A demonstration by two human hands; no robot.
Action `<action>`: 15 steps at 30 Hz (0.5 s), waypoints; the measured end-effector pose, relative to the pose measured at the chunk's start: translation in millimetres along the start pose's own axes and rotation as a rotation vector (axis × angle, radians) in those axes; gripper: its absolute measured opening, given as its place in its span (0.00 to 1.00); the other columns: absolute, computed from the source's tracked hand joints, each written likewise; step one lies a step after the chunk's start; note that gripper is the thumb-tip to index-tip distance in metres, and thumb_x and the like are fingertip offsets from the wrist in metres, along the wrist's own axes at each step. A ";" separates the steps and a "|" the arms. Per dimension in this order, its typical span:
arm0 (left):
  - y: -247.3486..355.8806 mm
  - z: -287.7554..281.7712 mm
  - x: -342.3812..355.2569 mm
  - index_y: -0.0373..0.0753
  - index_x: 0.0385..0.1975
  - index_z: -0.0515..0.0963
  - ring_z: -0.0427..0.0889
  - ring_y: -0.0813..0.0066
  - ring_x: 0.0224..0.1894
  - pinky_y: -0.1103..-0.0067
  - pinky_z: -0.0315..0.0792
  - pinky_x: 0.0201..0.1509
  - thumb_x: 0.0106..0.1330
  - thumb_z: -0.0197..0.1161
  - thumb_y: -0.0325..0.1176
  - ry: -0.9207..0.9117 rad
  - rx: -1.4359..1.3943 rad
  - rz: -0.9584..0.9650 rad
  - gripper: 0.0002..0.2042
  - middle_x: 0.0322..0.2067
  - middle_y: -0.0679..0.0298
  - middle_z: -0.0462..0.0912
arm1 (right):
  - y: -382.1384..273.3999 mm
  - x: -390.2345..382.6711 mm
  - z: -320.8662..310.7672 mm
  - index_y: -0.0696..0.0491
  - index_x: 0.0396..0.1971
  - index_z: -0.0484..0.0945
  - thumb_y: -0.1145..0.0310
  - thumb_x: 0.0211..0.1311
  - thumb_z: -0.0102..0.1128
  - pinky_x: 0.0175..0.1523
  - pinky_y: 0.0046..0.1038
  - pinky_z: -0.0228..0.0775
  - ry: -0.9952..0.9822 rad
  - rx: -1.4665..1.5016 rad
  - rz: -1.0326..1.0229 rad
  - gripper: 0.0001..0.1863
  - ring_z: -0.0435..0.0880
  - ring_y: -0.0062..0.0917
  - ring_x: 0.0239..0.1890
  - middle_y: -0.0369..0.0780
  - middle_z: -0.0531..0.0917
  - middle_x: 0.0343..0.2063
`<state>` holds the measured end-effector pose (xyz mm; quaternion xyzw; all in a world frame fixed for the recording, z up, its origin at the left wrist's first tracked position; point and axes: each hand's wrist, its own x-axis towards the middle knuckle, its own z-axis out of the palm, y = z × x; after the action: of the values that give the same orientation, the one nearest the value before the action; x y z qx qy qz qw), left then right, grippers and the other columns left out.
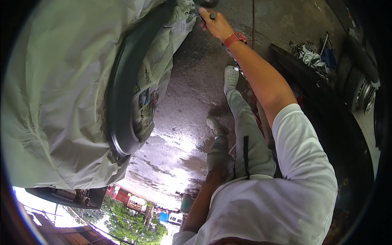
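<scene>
At the top of the head view my right hand (218,25), a red watch on its wrist, is closed around a spray gun (197,12). Only part of the gun shows, with a dark knob behind the fingers. Its front end is close to the upper end of a dark grey curved wheel-arch panel (118,87). Light masking paper (69,81) covers the vehicle body outside the arch, and newspaper (149,92) fills the inside. My left hand (219,174) is low by my left leg, in shadow; its fingers cannot be made out.
A thin red hose (253,24) runs along the wet-looking concrete floor (192,73). To the right lies a long black panel (322,110), with crumpled scraps (312,55) and a wheel (361,94) beyond it. A tree (130,220) and parked vehicles are outside at the bottom.
</scene>
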<state>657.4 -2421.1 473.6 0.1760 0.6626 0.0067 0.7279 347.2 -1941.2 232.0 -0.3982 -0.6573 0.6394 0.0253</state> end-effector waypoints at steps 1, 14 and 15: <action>0.4 1.9 -2.1 0.42 0.49 0.85 0.79 0.50 0.57 0.60 0.72 0.64 0.72 0.61 0.44 0.016 0.049 0.060 0.15 0.51 0.56 0.84 | 6.2 6.1 0.6 0.55 0.54 0.84 0.35 0.73 0.49 0.39 0.33 0.80 0.065 -0.047 -0.034 0.36 0.88 0.31 0.34 0.43 0.88 0.30; -71.5 16.7 -6.0 0.39 0.41 0.83 0.84 0.61 0.42 0.70 0.77 0.50 0.73 0.62 0.38 0.019 -0.189 0.188 0.09 0.40 0.61 0.87 | 3.9 -125.2 48.5 0.50 0.63 0.79 0.41 0.79 0.45 0.28 0.22 0.73 0.098 0.286 -0.126 0.31 0.81 0.16 0.27 0.35 0.87 0.31; -80.4 15.0 -6.5 0.38 0.41 0.83 0.84 0.65 0.40 0.73 0.77 0.48 0.74 0.62 0.38 -0.063 -0.279 0.119 0.09 0.39 0.61 0.86 | -3.6 -147.8 52.4 0.50 0.64 0.78 0.41 0.79 0.44 0.28 0.22 0.72 0.077 0.296 -0.155 0.31 0.81 0.16 0.27 0.36 0.87 0.31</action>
<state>653.1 -2501.7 459.4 0.1125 0.6205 0.1364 0.7641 417.8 -2065.8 296.0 -0.3625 -0.5832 0.7096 0.1581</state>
